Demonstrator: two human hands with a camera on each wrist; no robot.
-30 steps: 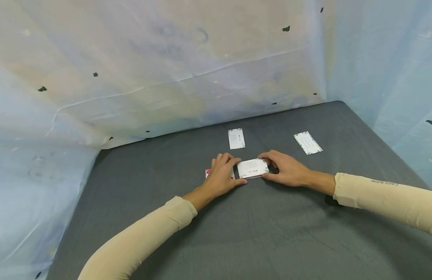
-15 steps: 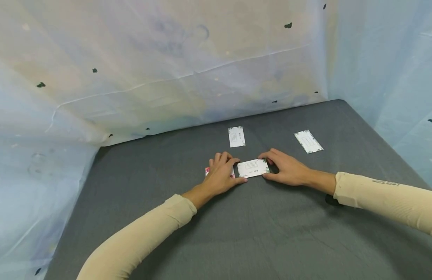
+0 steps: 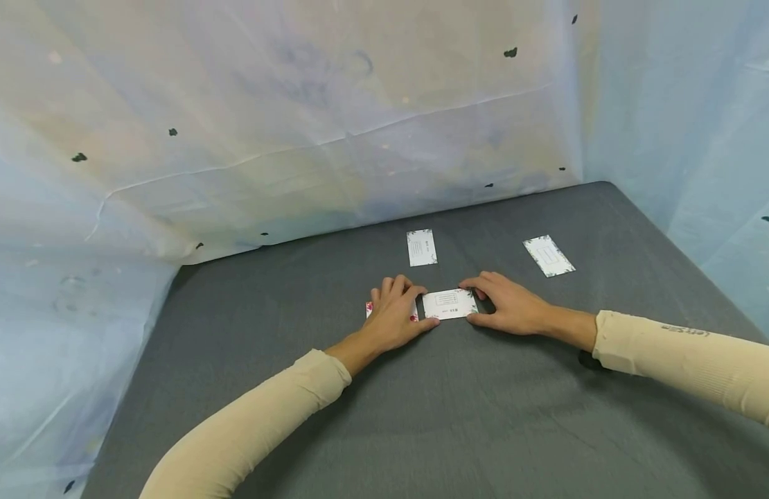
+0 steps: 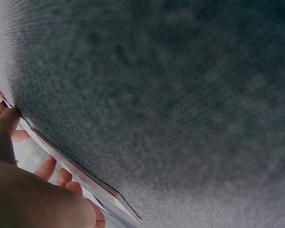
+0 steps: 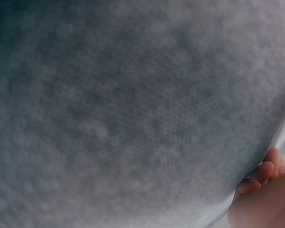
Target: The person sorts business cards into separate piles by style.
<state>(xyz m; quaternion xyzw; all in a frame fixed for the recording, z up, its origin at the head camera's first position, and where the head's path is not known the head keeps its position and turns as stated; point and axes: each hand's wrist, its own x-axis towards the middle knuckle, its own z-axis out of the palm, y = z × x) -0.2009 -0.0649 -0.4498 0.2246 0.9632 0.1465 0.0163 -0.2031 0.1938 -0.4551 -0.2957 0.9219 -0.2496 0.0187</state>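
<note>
Two hands' grip, L [image 3: 393,319] & R [image 3: 509,308], pinching card [image 3: 449,303] on grey cloth tabletop [image 3: 484,402], blue sheeting [image 3: 266,104] behind.

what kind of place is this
Probably a makeshift recording booth, not a home or shop: a dark grey cloth-covered table, pale plastic sheeting walling it in, and only small printed cards laid out.

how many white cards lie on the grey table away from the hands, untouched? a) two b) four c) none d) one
a: two cards lie apart from the hands on the grey table, one card just beyond the left hand and another card farther toward the right hand side, while both hands hold a third card between them.
</note>
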